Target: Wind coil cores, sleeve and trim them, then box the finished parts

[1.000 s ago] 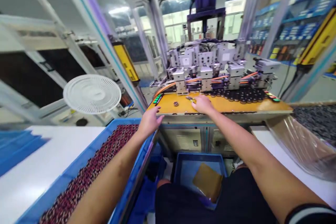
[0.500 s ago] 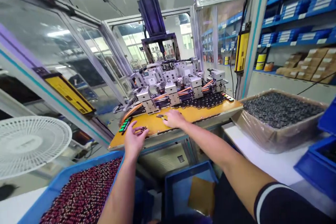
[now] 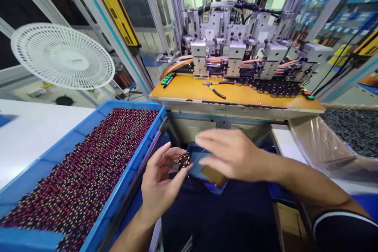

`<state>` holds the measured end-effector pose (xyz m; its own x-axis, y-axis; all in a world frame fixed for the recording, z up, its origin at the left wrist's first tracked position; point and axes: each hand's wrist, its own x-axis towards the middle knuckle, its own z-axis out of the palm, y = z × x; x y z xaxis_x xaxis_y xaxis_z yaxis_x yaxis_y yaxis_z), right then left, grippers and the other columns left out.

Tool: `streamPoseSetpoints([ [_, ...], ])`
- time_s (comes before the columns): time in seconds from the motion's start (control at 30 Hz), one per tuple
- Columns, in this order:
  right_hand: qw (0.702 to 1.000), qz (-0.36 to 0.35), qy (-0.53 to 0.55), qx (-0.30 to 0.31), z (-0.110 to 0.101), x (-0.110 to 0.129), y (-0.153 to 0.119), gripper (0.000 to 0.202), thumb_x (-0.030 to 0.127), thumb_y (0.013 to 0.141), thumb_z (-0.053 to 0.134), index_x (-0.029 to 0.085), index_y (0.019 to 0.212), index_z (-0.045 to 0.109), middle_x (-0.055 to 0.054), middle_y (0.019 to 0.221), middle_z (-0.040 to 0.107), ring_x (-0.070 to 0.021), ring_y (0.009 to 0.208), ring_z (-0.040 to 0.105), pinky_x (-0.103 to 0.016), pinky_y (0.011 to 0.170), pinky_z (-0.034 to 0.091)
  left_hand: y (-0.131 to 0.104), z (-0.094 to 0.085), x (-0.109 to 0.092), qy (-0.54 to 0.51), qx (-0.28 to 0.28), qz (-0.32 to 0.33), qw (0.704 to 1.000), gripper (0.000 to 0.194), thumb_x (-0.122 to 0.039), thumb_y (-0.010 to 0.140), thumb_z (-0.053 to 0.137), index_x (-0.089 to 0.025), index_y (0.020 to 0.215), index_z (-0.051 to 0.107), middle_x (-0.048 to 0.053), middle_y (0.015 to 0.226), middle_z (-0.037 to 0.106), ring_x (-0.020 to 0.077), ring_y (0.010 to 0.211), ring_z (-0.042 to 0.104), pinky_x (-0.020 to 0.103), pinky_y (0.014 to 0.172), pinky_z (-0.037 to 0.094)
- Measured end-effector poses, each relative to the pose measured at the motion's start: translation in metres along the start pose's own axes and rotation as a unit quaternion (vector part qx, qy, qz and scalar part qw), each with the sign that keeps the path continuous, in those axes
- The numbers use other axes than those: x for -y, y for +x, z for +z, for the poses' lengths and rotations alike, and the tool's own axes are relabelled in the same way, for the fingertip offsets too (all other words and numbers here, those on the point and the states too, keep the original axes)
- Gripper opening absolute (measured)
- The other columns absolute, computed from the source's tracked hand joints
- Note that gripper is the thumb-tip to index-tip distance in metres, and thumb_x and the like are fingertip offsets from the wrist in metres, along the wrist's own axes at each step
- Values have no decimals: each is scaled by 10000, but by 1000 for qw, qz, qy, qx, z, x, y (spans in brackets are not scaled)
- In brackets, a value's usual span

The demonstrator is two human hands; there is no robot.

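Observation:
A small round coil, dark with copper windings and thin loose wire ends, is held between the thumb and fingers of my left hand. Just to its right hovers my right hand, slightly blurred, with thumb and fingers apart and nothing visibly gripped. Thin wires reach toward the gap between its fingertips; whether they touch is unclear. A pair of cutting pliers with dark and yellow handles lies spread on the yellow machine table, beyond both hands.
To the left stands a blue bin full of wound coils, with a white fan behind. A winding machine and rows of black round parts occupy the table. A plastic-lined box of dark parts is at right.
My right hand has left the pliers on the table and come back toward me. My left hand has brought the coil off the table edge, closer to my body. The view has tilted down and left.

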<state>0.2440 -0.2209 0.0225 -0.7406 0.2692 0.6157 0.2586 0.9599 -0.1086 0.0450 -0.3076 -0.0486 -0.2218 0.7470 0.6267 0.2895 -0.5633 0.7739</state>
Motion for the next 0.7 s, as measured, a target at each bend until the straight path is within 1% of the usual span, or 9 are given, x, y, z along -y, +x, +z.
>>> streamPoseSetpoints([
  [0.07, 997, 0, -42, 65, 2, 28, -20, 194, 178, 986, 486, 111, 952, 664, -98, 909, 682, -173, 789, 591, -295, 685, 439, -7, -1, -3, -3, 14, 26, 1000, 816, 37, 718, 752, -320, 1404, 492, 3, 1046, 736, 131, 920, 741, 225, 779, 631],
  [0.13, 994, 26, -47, 99, 8, 41, -36, 243, 103, 957, 444, 136, 855, 662, -56, 742, 628, -155, 634, 505, -303, 583, 355, -12, 1, -4, -8, 17, 33, 999, 842, 54, 708, 754, -314, 1418, 487, 11, 1057, 740, 144, 956, 738, 247, 817, 632],
  [0.23, 990, 43, 75, 112, 15, 44, -53, 272, 141, 973, 441, 146, 829, 671, -34, 649, 599, -140, 576, 481, -292, 551, 344, -16, 6, -5, -39, 8, -7, 999, 838, 58, 703, 760, -313, 1407, 496, 10, 1058, 755, 147, 933, 745, 253, 819, 637],
  [0.3, 969, 64, 205, 118, 16, 42, -59, 264, 179, 993, 463, 141, 849, 681, -36, 657, 630, -125, 588, 527, -263, 559, 382, -17, 8, -6, -75, 9, -40, 996, 817, 49, 704, 762, -315, 1389, 507, 2, 1042, 767, 149, 913, 753, 249, 805, 641],
  [0.4, 912, 150, 362, 123, 13, 37, -57, 145, 272, 937, 643, 137, 934, 697, -36, 756, 676, -109, 667, 599, -224, 635, 452, -21, 10, -7, -103, 10, -58, 993, 782, 49, 724, 743, -317, 1377, 517, 3, 1056, 777, 160, 935, 757, 255, 815, 643],
  [0.5, 838, 286, 461, 67, 14, 35, -47, 330, 359, 770, 821, 143, 975, 679, -33, 861, 667, -119, 773, 617, -244, 742, 497, -27, 11, -8, -95, 25, -32, 995, 804, 78, 745, 701, -317, 1412, 487, 23, 1119, 771, 167, 986, 750, 266, 839, 642],
  [0.57, 776, 360, 517, 32, 21, 37, -41, 342, 373, 733, 836, 148, 917, 656, -20, 851, 647, -116, 772, 599, -252, 741, 492, -30, 12, -7, -90, 41, -10, 995, 838, 97, 734, 694, -312, 1431, 473, 32, 1155, 759, 168, 1014, 742, 266, 854, 639],
  [0.63, 719, 404, 565, 17, 31, 43, -37, 330, 394, 728, 827, 151, 822, 626, 0, 795, 619, -101, 718, 565, -243, 698, 467, -33, 12, -6, -84, 41, -1, 996, 861, 108, 712, 704, -310, 1430, 481, 33, 1165, 747, 165, 1009, 740, 257, 841, 641],
  [0.7, 678, 435, 593, -6, 42, 50, -39, 365, 431, 726, 821, 154, 749, 584, 17, 729, 582, -89, 660, 522, -233, 645, 434, -34, 11, -5, -83, 27, -11, 996, 864, 107, 704, 712, -312, 1426, 486, 30, 1147, 743, 163, 976, 744, 254, 812, 647],
])
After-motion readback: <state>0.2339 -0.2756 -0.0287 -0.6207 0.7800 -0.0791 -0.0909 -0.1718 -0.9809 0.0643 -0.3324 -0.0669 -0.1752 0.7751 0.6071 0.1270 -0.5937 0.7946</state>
